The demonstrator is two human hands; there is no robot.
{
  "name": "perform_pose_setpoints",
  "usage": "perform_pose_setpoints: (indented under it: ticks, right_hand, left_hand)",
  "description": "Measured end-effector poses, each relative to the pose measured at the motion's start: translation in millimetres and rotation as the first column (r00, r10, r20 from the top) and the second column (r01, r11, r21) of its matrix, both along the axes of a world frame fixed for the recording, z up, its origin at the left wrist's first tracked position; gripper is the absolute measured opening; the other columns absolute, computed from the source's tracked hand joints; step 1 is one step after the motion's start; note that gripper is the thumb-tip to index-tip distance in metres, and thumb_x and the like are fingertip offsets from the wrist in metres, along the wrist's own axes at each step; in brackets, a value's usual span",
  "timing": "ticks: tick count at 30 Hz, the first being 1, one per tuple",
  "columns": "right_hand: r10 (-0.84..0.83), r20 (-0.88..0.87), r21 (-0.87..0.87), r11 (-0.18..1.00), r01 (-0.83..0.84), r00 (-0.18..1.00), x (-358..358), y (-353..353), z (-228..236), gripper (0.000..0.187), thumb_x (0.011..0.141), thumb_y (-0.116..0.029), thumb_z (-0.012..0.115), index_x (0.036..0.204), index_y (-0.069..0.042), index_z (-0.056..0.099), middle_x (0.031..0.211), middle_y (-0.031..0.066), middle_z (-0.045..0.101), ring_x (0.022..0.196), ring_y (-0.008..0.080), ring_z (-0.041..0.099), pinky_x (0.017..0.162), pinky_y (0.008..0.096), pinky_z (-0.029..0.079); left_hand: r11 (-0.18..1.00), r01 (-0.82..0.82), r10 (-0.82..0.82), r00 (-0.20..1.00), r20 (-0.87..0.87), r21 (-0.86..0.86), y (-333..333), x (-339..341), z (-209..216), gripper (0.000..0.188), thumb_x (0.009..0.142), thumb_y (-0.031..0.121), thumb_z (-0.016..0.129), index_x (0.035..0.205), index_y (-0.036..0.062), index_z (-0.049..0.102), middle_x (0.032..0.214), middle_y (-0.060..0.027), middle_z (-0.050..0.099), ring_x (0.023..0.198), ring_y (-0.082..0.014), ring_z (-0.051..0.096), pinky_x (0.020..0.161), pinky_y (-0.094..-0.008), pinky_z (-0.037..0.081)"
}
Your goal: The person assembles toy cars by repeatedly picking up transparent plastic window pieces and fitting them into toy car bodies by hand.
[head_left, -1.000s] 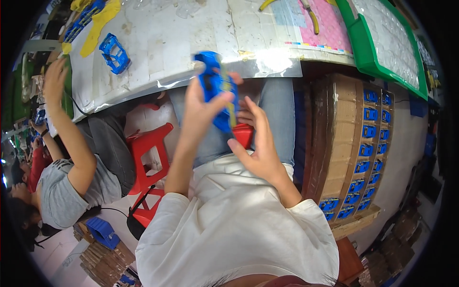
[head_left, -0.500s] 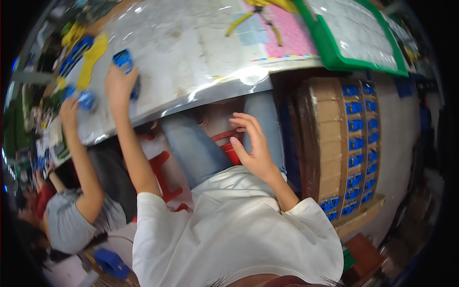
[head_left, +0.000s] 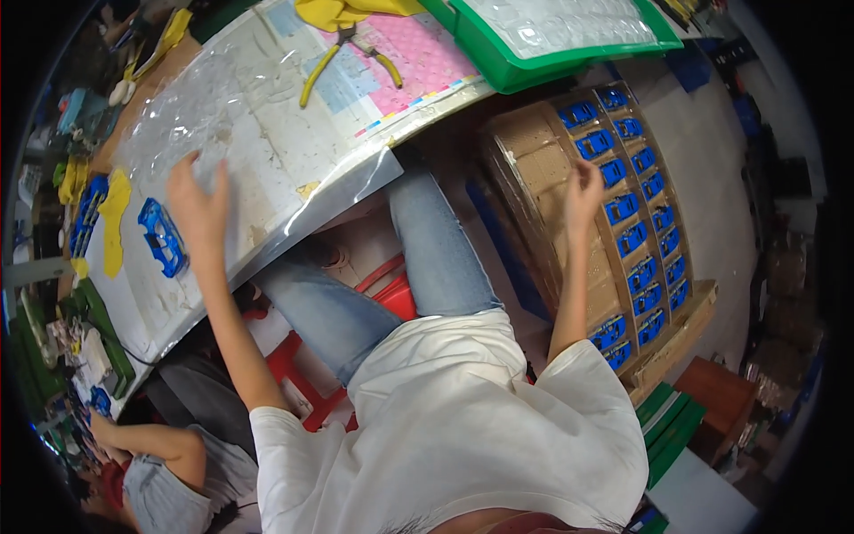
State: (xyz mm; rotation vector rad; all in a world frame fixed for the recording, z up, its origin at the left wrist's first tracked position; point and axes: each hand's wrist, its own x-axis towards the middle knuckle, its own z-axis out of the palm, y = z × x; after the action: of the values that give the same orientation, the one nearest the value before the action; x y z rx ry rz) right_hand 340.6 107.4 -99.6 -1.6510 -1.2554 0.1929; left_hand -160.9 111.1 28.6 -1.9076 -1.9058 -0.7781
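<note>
On the table at the left lies a blue toy car shell (head_left: 162,238) with open window gaps. Just to its right is my left hand (head_left: 197,209), thumb and fingers apart, holding nothing. My right hand (head_left: 583,191) is over the cardboard box (head_left: 543,147) at the right, fingers drawn together beside a blue car shell (head_left: 612,172) in one of the rows. Whether those fingers grip anything is hidden. Several more blue shells (head_left: 632,238) fill two columns of the box.
Cutting pliers (head_left: 347,37) with yellow handles lie on a pink sheet (head_left: 409,67). A green tray (head_left: 516,76) of clear plastic pieces stands at the table's far right. Yellow cloth (head_left: 114,222) lies at the left. A co-worker in a grey shirt (head_left: 169,476) sits at my left.
My left hand has let go of the blue car shell, which now lies on the table. My right hand has moved from above my lap to the box. The view has shifted right.
</note>
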Motion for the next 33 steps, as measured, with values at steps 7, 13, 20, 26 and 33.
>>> perform_pose_setpoints:
  ticks: [7,13,20,26,33]
  right_hand:
    - [-0.212,0.450,-0.137,0.944,0.301,0.868,141.2,80.1,-88.3,0.039,0.075,-0.024,0.056,0.104,0.002,0.054,0.094,0.0237,0.056,0.090,0.0378,0.052,0.079,0.0444,0.040]
    - [-0.314,0.422,-0.249,0.862,0.442,0.850,138.8,102.7,-92.5,0.051,0.076,-0.034,0.054,0.114,0.000,0.049,0.105,0.0285,0.048,0.093,0.0417,0.051,0.081,0.0437,0.042]
    - [-0.320,0.580,-0.239,0.813,0.532,0.750,124.7,101.3,-95.1,0.055,0.075,-0.039,0.054,0.115,-0.001,0.047,0.099,0.0283,0.049,0.083,0.0428,0.055,0.074,0.0465,0.045]
    - [-0.322,0.605,-0.223,0.809,0.543,0.728,126.6,103.1,-98.5,0.055,0.075,-0.041,0.053,0.115,-0.003,0.048,0.099,0.0277,0.049,0.085,0.0422,0.054,0.075,0.0466,0.045]
    - [-0.293,0.589,-0.330,0.763,0.555,0.753,134.7,109.7,-96.2,0.061,0.078,-0.047,0.050,0.118,0.000,0.045,0.104,0.0315,0.044,0.088,0.0457,0.053,0.076,0.0474,0.045]
  left_hand:
    - [0.996,-0.058,0.052,0.996,0.078,0.067,30.4,0.4,-33.6,0.030,0.069,0.010,0.062,0.095,-0.0015,0.053,0.089,-0.0195,0.051,0.086,-0.0355,0.050,0.075,-0.0406,0.041]
    - [0.995,-0.063,0.051,0.986,0.158,0.072,1.5,0.2,-32.5,0.029,0.069,0.012,0.062,0.094,0.0001,0.053,0.090,-0.0177,0.050,0.088,-0.0341,0.049,0.075,-0.0391,0.041]
    - [0.690,-0.688,0.724,0.666,-0.182,0.225,-50.1,-52.3,-23.7,0.040,0.069,0.024,0.065,0.098,-0.0003,0.053,0.100,-0.0187,0.050,0.095,-0.0318,0.045,0.083,-0.0390,0.035]
    - [0.989,-0.143,-0.021,0.138,0.990,0.041,-87.3,-55.6,-6.6,0.032,0.086,0.022,0.052,0.105,-0.0029,0.052,0.104,-0.0184,0.055,0.084,-0.0246,0.055,0.074,-0.0311,0.042]
    - [0.836,0.193,-0.230,-0.725,0.649,0.513,-112.4,-2.8,-0.3,0.060,0.090,0.036,0.033,0.131,-0.0073,0.022,0.128,-0.0310,0.033,0.112,-0.0407,0.044,0.092,-0.0430,0.039]
